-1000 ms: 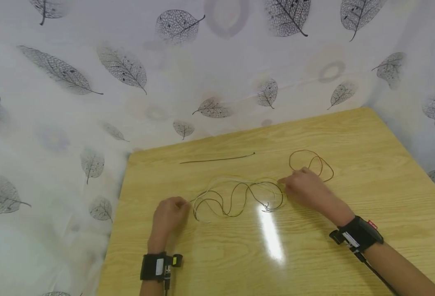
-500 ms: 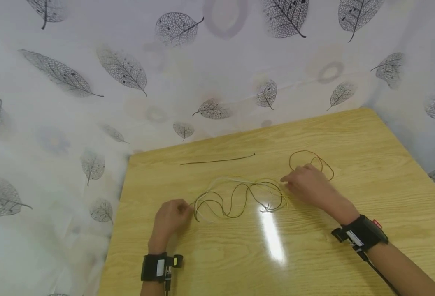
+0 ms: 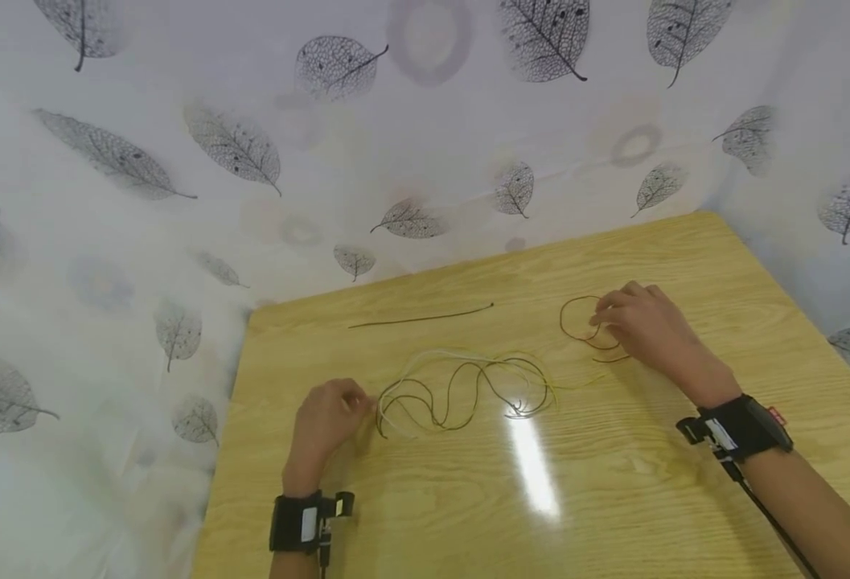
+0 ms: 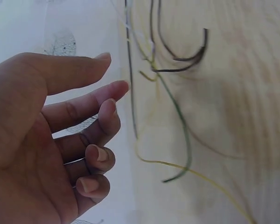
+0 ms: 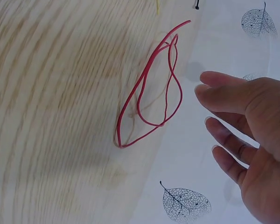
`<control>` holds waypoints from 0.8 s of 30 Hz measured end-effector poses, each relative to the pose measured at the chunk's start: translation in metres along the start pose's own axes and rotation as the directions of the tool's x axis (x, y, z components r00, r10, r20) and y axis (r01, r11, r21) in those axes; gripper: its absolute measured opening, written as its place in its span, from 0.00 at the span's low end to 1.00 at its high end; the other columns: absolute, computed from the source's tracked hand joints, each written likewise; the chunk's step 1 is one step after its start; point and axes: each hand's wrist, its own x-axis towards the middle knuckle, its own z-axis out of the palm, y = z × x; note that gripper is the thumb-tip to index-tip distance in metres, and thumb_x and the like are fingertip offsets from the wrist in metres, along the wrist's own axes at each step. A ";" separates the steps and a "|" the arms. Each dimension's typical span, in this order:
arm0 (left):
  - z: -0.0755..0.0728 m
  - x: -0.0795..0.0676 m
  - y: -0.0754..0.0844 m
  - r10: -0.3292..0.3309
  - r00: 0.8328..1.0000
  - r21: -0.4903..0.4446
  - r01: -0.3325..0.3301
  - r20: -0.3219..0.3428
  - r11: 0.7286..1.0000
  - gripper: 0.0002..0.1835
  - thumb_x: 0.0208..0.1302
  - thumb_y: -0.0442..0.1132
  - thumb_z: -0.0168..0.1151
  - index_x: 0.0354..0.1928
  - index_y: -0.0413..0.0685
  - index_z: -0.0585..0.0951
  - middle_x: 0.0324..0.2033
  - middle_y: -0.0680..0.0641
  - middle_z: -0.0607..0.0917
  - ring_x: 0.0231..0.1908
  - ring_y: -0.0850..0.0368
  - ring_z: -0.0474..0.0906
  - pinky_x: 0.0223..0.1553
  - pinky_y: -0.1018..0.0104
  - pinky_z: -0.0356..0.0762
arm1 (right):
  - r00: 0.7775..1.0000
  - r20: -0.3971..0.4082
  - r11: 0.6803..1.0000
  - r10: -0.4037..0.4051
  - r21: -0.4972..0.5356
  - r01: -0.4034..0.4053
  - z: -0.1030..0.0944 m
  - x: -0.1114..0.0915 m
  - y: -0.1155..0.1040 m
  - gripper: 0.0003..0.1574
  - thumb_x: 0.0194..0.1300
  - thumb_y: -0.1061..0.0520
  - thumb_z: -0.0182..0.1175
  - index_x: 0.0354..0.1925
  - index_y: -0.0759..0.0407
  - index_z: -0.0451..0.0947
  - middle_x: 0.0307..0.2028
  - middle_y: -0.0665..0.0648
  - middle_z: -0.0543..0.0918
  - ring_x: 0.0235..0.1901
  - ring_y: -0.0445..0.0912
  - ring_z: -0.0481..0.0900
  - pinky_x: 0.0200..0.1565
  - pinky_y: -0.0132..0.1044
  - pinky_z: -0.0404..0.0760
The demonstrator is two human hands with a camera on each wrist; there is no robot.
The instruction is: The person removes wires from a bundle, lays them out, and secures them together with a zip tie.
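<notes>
Right hand has shifted outward, wrist view alone showing loose fingers clear of red wire.

The head view looks forward and down from above, far enough back to take in both hands, the wooden table and the leaf-printed sheet behind. The left wrist view sits close, facing past the fingers of the left hand; it shares that hand and the tangled wires with the head view. The right wrist view, equally near, looks past the right hand, sharing it and the red wire with the head view.
</notes>
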 end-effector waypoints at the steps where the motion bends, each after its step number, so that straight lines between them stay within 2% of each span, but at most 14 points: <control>1: -0.001 0.002 0.003 0.022 1.000 0.012 -0.022 -0.016 1.000 0.08 0.60 0.49 0.68 0.30 0.54 0.86 0.26 0.54 0.84 0.21 0.60 0.75 0.22 0.63 0.74 | 1.000 0.022 1.000 0.009 0.008 -0.009 0.000 0.000 -0.001 0.14 0.45 0.64 0.75 0.34 0.52 0.89 0.40 0.55 0.86 0.41 0.55 0.77 0.42 0.53 0.75; 4: -0.005 0.008 0.021 0.085 0.996 0.032 -0.084 -0.041 0.996 0.07 0.61 0.48 0.67 0.31 0.54 0.85 0.26 0.55 0.83 0.20 0.61 0.72 0.20 0.65 0.72 | 0.994 0.102 0.999 0.037 0.033 -0.041 -0.003 -0.003 -0.004 0.10 0.46 0.57 0.76 0.32 0.50 0.89 0.36 0.52 0.87 0.38 0.53 0.78 0.41 0.53 0.75; 7: -0.006 0.015 0.048 0.160 0.986 0.044 -0.157 -0.057 0.987 0.07 0.62 0.47 0.66 0.32 0.55 0.85 0.26 0.57 0.81 0.19 0.62 0.69 0.19 0.66 0.69 | 0.983 0.174 0.995 0.058 0.067 -0.070 -0.005 -0.009 -0.007 0.10 0.47 0.50 0.75 0.30 0.49 0.89 0.33 0.51 0.87 0.35 0.53 0.78 0.40 0.54 0.75; 11: -0.002 0.024 0.093 0.285 0.957 0.051 -0.283 -0.057 0.958 0.06 0.63 0.47 0.65 0.32 0.56 0.85 0.25 0.59 0.80 0.20 0.64 0.70 0.18 0.70 0.69 | 0.981 0.193 0.993 0.019 0.112 -0.041 0.002 -0.016 -0.010 0.09 0.48 0.49 0.75 0.30 0.48 0.89 0.31 0.51 0.86 0.37 0.53 0.79 0.42 0.55 0.74; 14: 0.007 0.030 0.126 0.377 0.926 0.045 -0.376 -0.002 0.925 0.06 0.64 0.48 0.64 0.33 0.56 0.85 0.26 0.60 0.80 0.21 0.66 0.71 0.18 0.72 0.70 | 0.986 0.165 0.993 -0.033 0.114 0.014 0.011 -0.018 -0.011 0.07 0.48 0.53 0.75 0.30 0.48 0.89 0.31 0.50 0.87 0.37 0.52 0.81 0.42 0.55 0.75; 16: 0.016 0.033 0.144 0.421 0.906 0.052 -0.422 0.039 0.905 0.06 0.65 0.48 0.64 0.35 0.57 0.85 0.27 0.61 0.79 0.22 0.67 0.72 0.19 0.74 0.70 | 0.988 0.138 0.994 -0.067 0.100 0.053 0.014 -0.018 -0.013 0.05 0.48 0.56 0.74 0.28 0.48 0.88 0.29 0.49 0.87 0.34 0.51 0.80 0.40 0.52 0.75; 21: 0.038 0.046 0.181 0.499 0.861 0.060 -0.506 0.100 0.860 0.06 0.66 0.45 0.63 0.41 0.56 0.86 0.29 0.60 0.81 0.25 0.68 0.73 0.22 0.76 0.71 | 0.994 0.048 0.992 -0.099 0.089 0.095 0.005 -0.008 -0.023 0.05 0.49 0.58 0.74 0.27 0.48 0.87 0.24 0.45 0.87 0.25 0.46 0.76 0.38 0.47 0.73; 24: 0.048 0.057 0.199 0.510 0.851 0.071 -0.521 0.130 0.851 0.11 0.67 0.45 0.62 0.48 0.54 0.84 0.35 0.58 0.84 0.28 0.67 0.75 0.24 0.76 0.74 | 0.991 -0.031 0.987 -0.134 0.089 0.136 -0.007 0.004 -0.034 0.07 0.48 0.57 0.75 0.29 0.50 0.88 0.23 0.46 0.87 0.25 0.45 0.74 0.41 0.46 0.73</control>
